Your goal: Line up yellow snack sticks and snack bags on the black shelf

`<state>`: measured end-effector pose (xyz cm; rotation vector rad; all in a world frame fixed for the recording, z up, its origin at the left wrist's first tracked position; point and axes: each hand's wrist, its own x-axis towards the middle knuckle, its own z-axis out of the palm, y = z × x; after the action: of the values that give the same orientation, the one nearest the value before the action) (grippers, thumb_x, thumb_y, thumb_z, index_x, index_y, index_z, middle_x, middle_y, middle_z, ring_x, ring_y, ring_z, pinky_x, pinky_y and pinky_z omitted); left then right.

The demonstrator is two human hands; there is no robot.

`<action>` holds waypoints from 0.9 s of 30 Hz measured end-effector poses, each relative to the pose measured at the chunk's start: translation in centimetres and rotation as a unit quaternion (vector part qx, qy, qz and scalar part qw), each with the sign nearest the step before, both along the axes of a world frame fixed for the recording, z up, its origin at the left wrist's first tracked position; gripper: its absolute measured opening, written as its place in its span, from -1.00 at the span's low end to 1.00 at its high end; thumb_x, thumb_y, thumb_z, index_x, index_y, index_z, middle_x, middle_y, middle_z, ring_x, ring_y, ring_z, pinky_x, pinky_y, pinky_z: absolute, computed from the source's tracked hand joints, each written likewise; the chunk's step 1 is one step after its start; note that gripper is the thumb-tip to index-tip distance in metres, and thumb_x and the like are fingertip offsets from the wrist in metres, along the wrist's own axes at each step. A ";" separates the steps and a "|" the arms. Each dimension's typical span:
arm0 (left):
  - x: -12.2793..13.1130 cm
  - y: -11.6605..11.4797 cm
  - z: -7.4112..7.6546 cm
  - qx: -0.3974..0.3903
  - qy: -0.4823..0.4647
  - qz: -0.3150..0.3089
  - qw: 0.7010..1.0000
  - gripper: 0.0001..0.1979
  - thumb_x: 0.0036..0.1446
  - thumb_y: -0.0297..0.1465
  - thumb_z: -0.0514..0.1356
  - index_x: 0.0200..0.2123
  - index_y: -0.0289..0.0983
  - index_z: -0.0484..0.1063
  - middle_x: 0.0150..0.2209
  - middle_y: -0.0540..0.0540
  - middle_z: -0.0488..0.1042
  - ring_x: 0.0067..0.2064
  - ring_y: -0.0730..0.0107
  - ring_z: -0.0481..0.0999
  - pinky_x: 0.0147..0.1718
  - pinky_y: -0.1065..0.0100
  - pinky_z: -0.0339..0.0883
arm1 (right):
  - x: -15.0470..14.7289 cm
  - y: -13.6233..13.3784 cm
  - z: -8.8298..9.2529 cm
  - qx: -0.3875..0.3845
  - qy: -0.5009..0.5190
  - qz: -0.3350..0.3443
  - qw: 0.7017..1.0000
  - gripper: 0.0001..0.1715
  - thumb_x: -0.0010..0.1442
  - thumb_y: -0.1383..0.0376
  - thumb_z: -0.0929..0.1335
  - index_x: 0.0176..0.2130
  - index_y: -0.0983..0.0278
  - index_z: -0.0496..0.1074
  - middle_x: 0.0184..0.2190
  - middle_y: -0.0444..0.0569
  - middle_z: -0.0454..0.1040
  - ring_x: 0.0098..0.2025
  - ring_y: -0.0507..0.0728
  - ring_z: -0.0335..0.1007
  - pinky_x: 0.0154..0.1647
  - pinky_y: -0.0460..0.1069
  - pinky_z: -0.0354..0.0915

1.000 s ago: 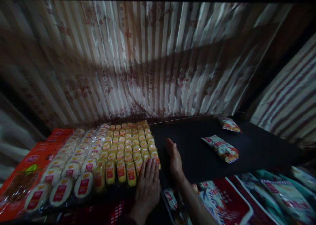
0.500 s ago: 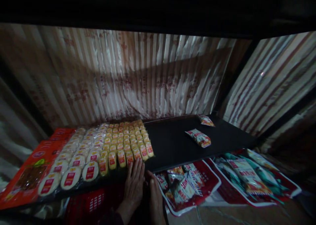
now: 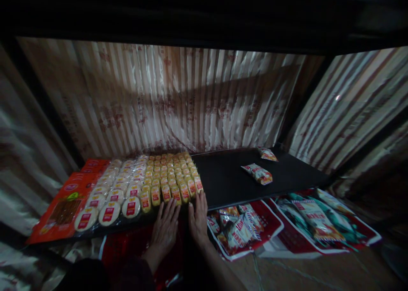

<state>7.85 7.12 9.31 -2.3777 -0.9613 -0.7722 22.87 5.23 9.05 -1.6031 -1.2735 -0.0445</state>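
Note:
Rows of small yellow wrapped cakes (image 3: 165, 192) stand upright on a black shelf (image 3: 219, 184). My left hand (image 3: 165, 227) is at the front of these rows, its fingers stretched out and the tips by the front cakes. Just to its right, my right hand (image 3: 198, 218) has its fingers extended up to the front right corner of the block, near the last cakes (image 3: 198, 184). Neither hand is closed around anything. Whether the fingertips press on the wrappers is hard to tell in the dim light.
Left of the cakes lie round white wrapped cakes (image 3: 110, 212) and flat orange packets (image 3: 65, 210). Two loose snack bags (image 3: 259, 173) are on the shelf's right part. Below it are red baskets (image 3: 276, 223) holding snack bags. Striped sheeting (image 3: 197, 99) hangs behind; a dark upper edge (image 3: 191, 31) runs overhead.
My right hand has come up from beneath the shelf edge to the front right cakes. My left hand has shifted slightly left and down. The view has shifted, moving the left-hand goods rightward.

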 end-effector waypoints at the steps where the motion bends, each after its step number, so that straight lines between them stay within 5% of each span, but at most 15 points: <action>1: 0.2 0.1 0.0 -0.003 0.003 -0.007 1.000 -0.53 0.21 -0.34 -0.02 0.19 -0.22 0.22 0.24 -0.10 0.23 0.33 0.25 0.01 0.30 0.07 -0.37 | 0.6 0.5 0.0 -0.006 -0.024 -0.008 1.000 -0.36 0.32 0.10 0.08 0.29 0.32 0.01 0.33 0.17 -0.05 0.37 0.29 -0.26 0.24 0.33 0.01; 15: 1.1 1.6 -0.6 -0.022 0.030 -0.006 0.999 -0.51 0.21 -0.23 -0.01 0.18 -0.23 0.23 0.26 -0.14 0.20 0.33 0.22 0.00 0.28 0.05 -0.45 | 1.3 4.6 0.8 -0.176 -0.158 -0.081 0.968 -0.25 0.25 -0.01 0.15 0.28 0.32 0.05 0.34 0.23 -0.11 0.36 0.35 -0.26 0.21 0.24 0.01; 27: 0.6 1.7 0.0 -0.029 0.035 0.015 0.999 -0.49 0.20 -0.29 -0.01 0.21 -0.26 0.18 0.28 -0.11 0.16 0.34 0.24 -0.03 0.30 0.07 -0.44 | 1.2 4.8 0.1 -0.114 -0.151 -0.064 0.980 -0.29 0.25 0.01 0.19 0.24 0.34 0.15 0.33 0.29 -0.10 0.36 0.43 -0.29 0.19 0.35 -0.05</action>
<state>8.43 8.81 9.35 -2.4164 -1.0014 -0.6536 24.09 10.07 9.17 -1.9306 -1.4446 -0.2378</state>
